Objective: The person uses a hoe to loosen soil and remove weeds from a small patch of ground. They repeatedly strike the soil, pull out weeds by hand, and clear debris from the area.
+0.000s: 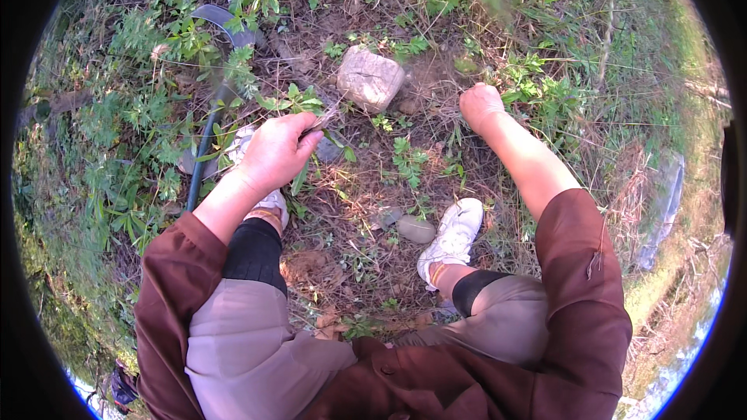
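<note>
My left hand (280, 149) pinches a small bundle of dry stalks (324, 119) between thumb and fingers, above my left shoe. At the right, my right hand (481, 106) is curled into a fist low among dry grass (450, 106); thin stems show beside the knuckles, and the fingertips are hidden. Between the two hands, slightly farther off, a pale angular rock (370, 79) sits on the soil. Left of my left hand lies a sickle with a curved metal blade (224, 20) and a long dark handle (204, 151), partly covered by leaves.
My white right shoe (454, 233) rests beside a smooth rounded stone (415, 228). A grey flat stone (328, 149) lies just past my left hand. Low green weeds (408, 160) grow through the dry litter. A translucent plastic sheet (662, 210) lies at the far right.
</note>
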Demonstrator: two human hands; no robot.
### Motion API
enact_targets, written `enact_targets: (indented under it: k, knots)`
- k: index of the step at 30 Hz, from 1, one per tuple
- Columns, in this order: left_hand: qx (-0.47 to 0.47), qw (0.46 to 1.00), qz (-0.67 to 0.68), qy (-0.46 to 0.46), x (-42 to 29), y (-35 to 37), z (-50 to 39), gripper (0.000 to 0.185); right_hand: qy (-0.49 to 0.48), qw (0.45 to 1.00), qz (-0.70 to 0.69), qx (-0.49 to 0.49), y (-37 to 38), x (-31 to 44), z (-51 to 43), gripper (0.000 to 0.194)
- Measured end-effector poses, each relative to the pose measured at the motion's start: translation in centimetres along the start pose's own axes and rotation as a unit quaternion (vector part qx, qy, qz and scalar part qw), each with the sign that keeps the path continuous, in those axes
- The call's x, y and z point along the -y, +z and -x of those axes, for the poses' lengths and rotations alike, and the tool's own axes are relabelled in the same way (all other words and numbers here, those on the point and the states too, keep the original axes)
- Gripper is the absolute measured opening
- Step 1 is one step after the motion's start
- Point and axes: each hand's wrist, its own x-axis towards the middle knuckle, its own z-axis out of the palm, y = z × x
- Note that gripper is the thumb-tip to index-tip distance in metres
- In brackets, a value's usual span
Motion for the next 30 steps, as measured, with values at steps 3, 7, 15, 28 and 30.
enact_targets:
  k: [3,7,15,28,30]
  knots:
    - [-0.005,1.0,0.009,0.005,0.2,0.1,0.1,0.016,-0.032,0.997,-0.01,0.074,-1.1,-0.2,0.0,0.02]
    - [-0.003,1.0,0.0,-0.002,-0.6,-0.7,0.0,0.016,-0.023,0.996,-0.067,0.053,-2.0,-0.2,1.4,0.024]
    - [0.002,1.0,0.011,-0.006,-0.8,-0.6,-0.2,0.016,-0.009,0.986,-0.133,0.097,-3.4,0.0,3.4,0.024]
    - [0.006,1.0,0.014,-0.017,-0.3,-0.8,0.2,0.018,0.056,0.966,-0.228,0.107,-3.3,0.4,4.1,0.025]
    - [-0.008,1.0,0.006,0.007,0.1,-0.2,-0.1,0.018,0.029,0.956,-0.256,0.142,-3.6,0.4,5.5,0.025]
